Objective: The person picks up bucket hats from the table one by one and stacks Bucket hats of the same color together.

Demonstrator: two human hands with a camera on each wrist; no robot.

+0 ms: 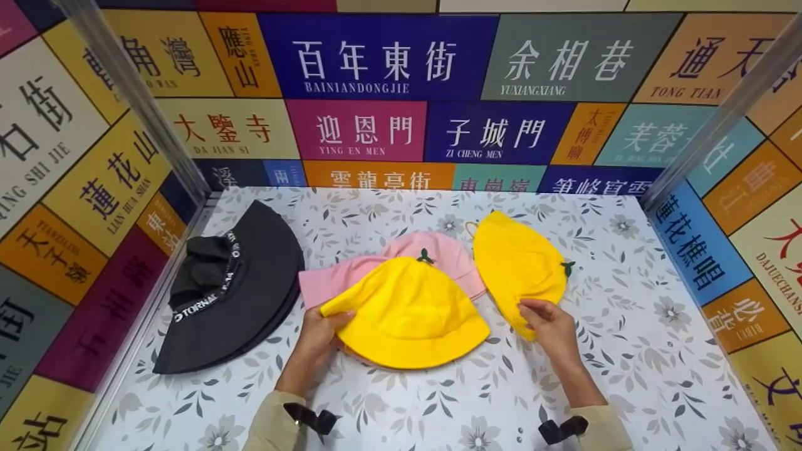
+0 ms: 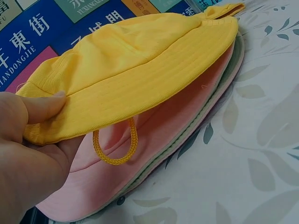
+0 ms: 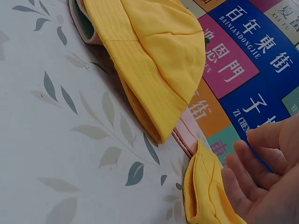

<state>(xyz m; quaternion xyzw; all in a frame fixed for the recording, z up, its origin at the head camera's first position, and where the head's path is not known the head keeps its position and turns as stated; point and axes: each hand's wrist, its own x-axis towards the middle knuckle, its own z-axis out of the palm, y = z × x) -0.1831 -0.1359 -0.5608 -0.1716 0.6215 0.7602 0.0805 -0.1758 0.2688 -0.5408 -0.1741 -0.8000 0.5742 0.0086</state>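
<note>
My left hand (image 1: 324, 330) pinches the brim edge of a yellow bucket hat (image 1: 410, 313), thumb on top and fingers beneath. In the left wrist view, a braided orange-yellow loop (image 2: 116, 148) hangs from under that brim. A pink bucket hat (image 1: 432, 245) lies behind and beneath it, with a pale green layer (image 2: 187, 133) showing along its edge. My right hand (image 1: 551, 329) hovers beside a second yellow bucket hat (image 1: 517, 257) that bears a small green leaf tab (image 1: 568, 269). Its fingers (image 3: 247, 175) are loosely bent with nothing between them.
To the left lies a black wide-brimmed bucket hat (image 1: 250, 300) with a white-lettered band (image 1: 207, 300), near the left panel. Colourful lettered panels (image 1: 376, 56) stand behind and at both sides of the leaf-patterned white table (image 1: 476, 413).
</note>
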